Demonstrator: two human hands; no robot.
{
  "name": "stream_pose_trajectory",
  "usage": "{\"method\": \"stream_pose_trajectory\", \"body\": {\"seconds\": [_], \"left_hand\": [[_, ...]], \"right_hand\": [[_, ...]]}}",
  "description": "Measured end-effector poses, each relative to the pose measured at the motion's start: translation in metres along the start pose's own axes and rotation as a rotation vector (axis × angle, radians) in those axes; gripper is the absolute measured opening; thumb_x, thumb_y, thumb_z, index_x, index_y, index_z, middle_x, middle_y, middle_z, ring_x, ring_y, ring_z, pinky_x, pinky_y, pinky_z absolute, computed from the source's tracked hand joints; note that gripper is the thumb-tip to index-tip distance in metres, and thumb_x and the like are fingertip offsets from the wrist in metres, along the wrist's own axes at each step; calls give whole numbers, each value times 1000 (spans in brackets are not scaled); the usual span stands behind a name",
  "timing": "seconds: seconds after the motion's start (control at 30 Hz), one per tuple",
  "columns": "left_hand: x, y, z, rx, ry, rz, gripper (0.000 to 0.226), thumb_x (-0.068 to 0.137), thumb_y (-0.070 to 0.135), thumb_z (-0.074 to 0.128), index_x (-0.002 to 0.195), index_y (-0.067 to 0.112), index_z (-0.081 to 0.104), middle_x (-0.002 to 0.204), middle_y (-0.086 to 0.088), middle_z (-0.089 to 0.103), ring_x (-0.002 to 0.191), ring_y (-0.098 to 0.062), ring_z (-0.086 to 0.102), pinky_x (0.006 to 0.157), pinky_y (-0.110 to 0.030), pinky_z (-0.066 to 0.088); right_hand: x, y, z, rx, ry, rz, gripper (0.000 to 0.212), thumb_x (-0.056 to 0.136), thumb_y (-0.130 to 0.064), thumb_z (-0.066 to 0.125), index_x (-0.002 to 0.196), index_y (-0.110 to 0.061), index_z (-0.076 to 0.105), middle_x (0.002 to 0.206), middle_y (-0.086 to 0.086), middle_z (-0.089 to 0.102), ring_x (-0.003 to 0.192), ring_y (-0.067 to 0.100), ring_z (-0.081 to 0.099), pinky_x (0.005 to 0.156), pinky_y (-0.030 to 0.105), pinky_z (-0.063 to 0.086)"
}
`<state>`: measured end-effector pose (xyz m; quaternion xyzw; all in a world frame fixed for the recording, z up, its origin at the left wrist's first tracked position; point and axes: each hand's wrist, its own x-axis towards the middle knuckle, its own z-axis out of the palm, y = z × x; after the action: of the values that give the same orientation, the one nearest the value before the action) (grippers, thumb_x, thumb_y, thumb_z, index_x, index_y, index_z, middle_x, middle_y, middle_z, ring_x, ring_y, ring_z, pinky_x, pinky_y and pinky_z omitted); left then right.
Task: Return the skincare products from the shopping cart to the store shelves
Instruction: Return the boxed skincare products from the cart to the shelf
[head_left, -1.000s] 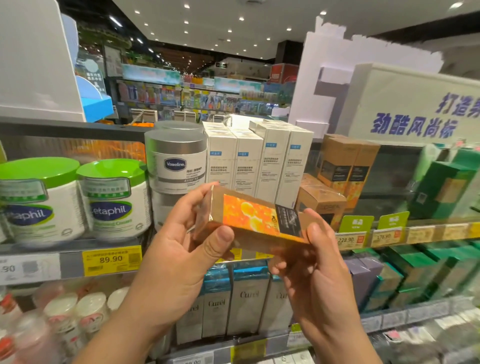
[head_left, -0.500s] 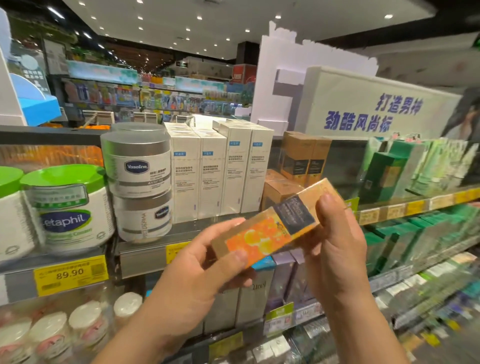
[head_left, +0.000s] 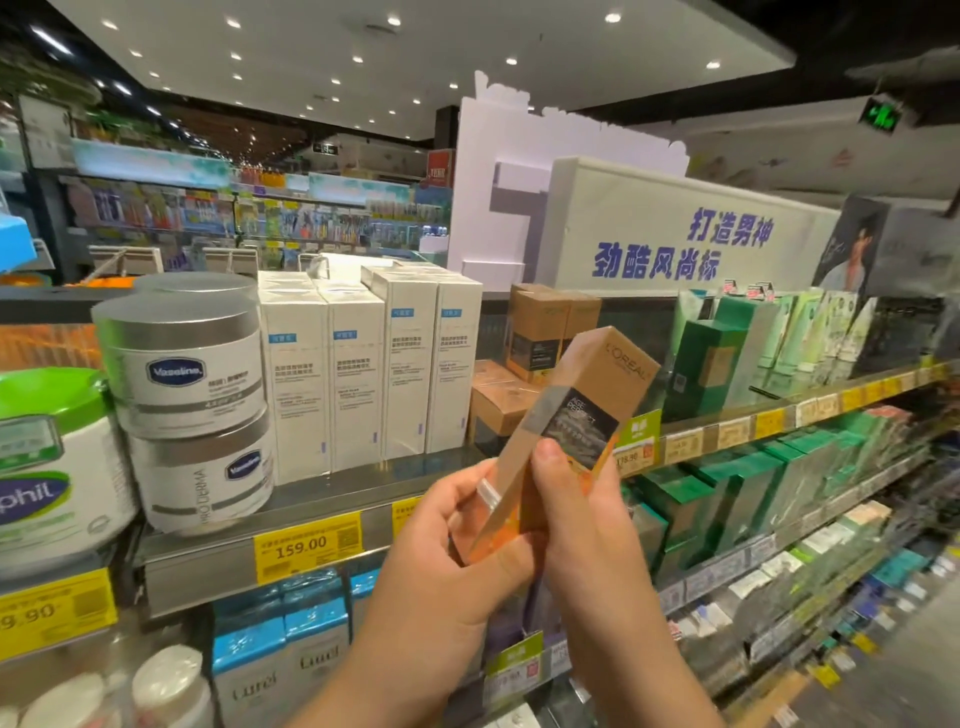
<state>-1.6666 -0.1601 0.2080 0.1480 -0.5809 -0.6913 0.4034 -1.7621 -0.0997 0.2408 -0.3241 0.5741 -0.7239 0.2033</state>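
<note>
A tan and orange L'Oreal box (head_left: 582, 410) stands tilted, its top leaning to the upper right, in front of the shelves. My left hand (head_left: 457, 566) grips its lower end from the left, fingers curled round it. My right hand (head_left: 582, 525) holds it from the right, thumb pressed on the dark label. Behind the box, matching tan boxes (head_left: 540, 332) stand on the upper shelf (head_left: 332, 499), and one lies flat (head_left: 501, 400) beside them.
White tall boxes (head_left: 374, 364) and stacked Vaseline jars (head_left: 187, 400) fill the shelf to the left, with a Cetaphil tub (head_left: 47, 462) at the far left. Green boxes (head_left: 717, 364) line the right. Curel boxes (head_left: 280, 660) sit below. Yellow price tags run along the shelf edges.
Both hands have turned the box from lying nearly level to standing almost upright. My view has swung right, so the shelf goods have slid left.
</note>
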Motion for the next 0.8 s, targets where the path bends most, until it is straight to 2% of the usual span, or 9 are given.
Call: {"method": "stream_pose_trajectory", "body": {"seconds": [0.07, 0.13, 0.23, 0.3, 0.37, 0.43, 0.5, 0.6, 0.8], "left_hand": [[8, -1, 8, 45, 2, 32, 67, 59, 17, 88, 121, 26, 66, 110, 2, 78, 103, -14, 74, 78, -22, 58], [16, -4, 15, 147, 27, 83, 62, 57, 23, 87, 113, 40, 67, 109, 5, 77, 103, -14, 74, 81, -26, 57], [28, -2, 26, 303, 36, 135, 61, 70, 16, 87, 111, 53, 62, 108, 10, 75, 99, -12, 72, 85, -36, 59], [39, 3, 28, 369, -5, 155, 63, 74, 22, 85, 122, 51, 57, 113, 13, 73, 102, -10, 71, 89, -39, 59], [48, 12, 27, 407, -66, 170, 67, 74, 32, 84, 133, 44, 54, 119, 20, 69, 108, -4, 69, 91, -28, 58], [56, 19, 23, 411, -45, 175, 63, 78, 34, 82, 135, 39, 54, 119, 22, 67, 109, 3, 66, 88, -17, 55], [64, 24, 15, 390, 34, 187, 48, 87, 30, 80, 129, 36, 58, 115, 15, 69, 105, 6, 66, 83, -11, 54], [74, 23, 5, 393, 144, 188, 45, 81, 46, 73, 124, 37, 64, 116, 14, 71, 108, 3, 65, 93, -22, 54], [79, 18, 2, 448, 212, 158, 34, 92, 35, 67, 125, 39, 64, 118, 18, 69, 110, 7, 62, 103, -31, 51]], "right_hand": [[5, -5, -9, -39, -35, -3, 67, 65, -71, 72, 119, -35, 59, 111, 3, 74, 98, 16, 75, 88, 42, 60], [12, -13, -18, -70, -51, -11, 67, 69, -66, 84, 118, -26, 62, 108, 5, 75, 95, 17, 76, 82, 36, 61], [25, -25, -27, -117, 9, -76, 32, 84, -41, 81, 107, -22, 68, 93, 0, 79, 85, 15, 76, 75, 34, 58], [36, -28, -32, -143, 74, -122, 21, 87, -33, 80, 101, -22, 69, 89, -3, 78, 82, 15, 75, 77, 42, 61], [50, -29, -40, -156, 128, -181, 22, 85, -34, 79, 102, -24, 68, 89, -3, 77, 81, 15, 74, 78, 47, 63], [66, -31, -47, -157, 154, -250, 23, 86, -32, 76, 106, -23, 68, 88, -4, 75, 79, 12, 71, 75, 42, 62], [83, -35, -52, -161, 181, -305, 21, 88, -25, 74, 108, -22, 67, 90, -6, 74, 78, 7, 69, 70, 27, 57], [108, -37, -55, -252, 223, -351, 25, 85, -23, 76, 108, -24, 66, 96, -8, 74, 83, 4, 69, 70, 20, 53], [136, -29, -53, -394, 228, -371, 34, 81, -32, 82, 113, -30, 68, 95, -17, 73, 86, -5, 67, 75, 21, 56]]}}
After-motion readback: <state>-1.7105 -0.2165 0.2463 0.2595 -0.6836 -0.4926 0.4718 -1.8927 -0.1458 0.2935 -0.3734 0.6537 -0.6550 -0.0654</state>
